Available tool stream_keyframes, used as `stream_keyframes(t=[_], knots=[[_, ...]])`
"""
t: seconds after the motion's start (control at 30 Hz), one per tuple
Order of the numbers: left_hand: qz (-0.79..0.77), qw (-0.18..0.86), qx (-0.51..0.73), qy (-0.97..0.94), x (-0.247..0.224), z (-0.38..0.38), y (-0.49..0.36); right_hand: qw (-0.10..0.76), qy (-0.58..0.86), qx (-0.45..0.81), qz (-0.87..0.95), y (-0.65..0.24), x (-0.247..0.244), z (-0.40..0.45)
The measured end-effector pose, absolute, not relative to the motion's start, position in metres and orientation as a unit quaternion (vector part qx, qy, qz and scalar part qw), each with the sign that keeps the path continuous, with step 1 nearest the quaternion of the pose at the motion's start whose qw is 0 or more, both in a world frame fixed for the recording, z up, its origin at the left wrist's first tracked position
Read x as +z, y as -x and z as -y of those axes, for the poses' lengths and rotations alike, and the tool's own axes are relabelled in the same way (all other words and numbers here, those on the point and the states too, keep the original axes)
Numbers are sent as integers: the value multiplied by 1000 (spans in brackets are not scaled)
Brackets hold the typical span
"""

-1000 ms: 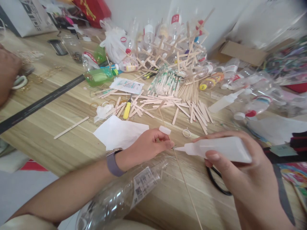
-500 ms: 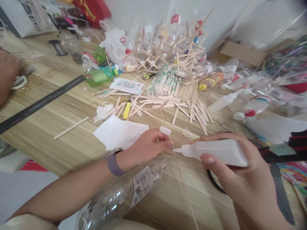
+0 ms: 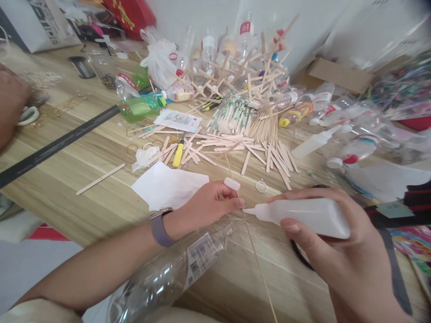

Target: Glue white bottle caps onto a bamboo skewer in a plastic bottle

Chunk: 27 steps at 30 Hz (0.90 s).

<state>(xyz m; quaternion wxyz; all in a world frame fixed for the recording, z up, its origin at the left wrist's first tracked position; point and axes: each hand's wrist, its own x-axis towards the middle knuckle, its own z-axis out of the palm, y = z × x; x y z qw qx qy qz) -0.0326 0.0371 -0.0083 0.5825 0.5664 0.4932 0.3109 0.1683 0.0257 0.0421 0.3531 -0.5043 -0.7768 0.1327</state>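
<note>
My left hand (image 3: 205, 204), with a watch on the wrist, pinches a thin wooden skewer (image 3: 256, 258) that slants from the stick pile down toward me. A small white plastic cap (image 3: 232, 183) is at the skewer just above my fingers. Wrapped around a translucent white squeeze bottle (image 3: 303, 216) is my right hand (image 3: 350, 264). The bottle lies nearly level, its narrow nozzle pointing left at the skewer, close to my left fingertips; whether it touches I cannot tell. Under my left forearm lies a clear plastic bottle (image 3: 158, 282) with a label.
White paper (image 3: 164, 186) lies beyond my left wrist. Farther back are scattered craft sticks (image 3: 222, 142), a yellow-handled tool (image 3: 178, 154), bundled skewers (image 3: 264, 128) and many plastic bottles. Another white squeeze bottle (image 3: 314, 142) lies at right. Another person's hand (image 3: 11, 103) is at far left.
The squeeze bottle and my right hand have shifted very slightly down and to the right. My left hand and the skewer stay almost in place.
</note>
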Motion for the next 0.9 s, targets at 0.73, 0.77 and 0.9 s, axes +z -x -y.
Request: stream_keyframes(t=[0.73,0.77,0.9], knots=[[-505,574,312,-564,-7,-38,32,356,505,128,776,-166,40,-27],[-504,575,312,-563,-7,-38,32,352,502,133,779,-167,40,-27],[-500,581,314,-561,-7,-38,32,344,502,134,782,-169,39,-26]])
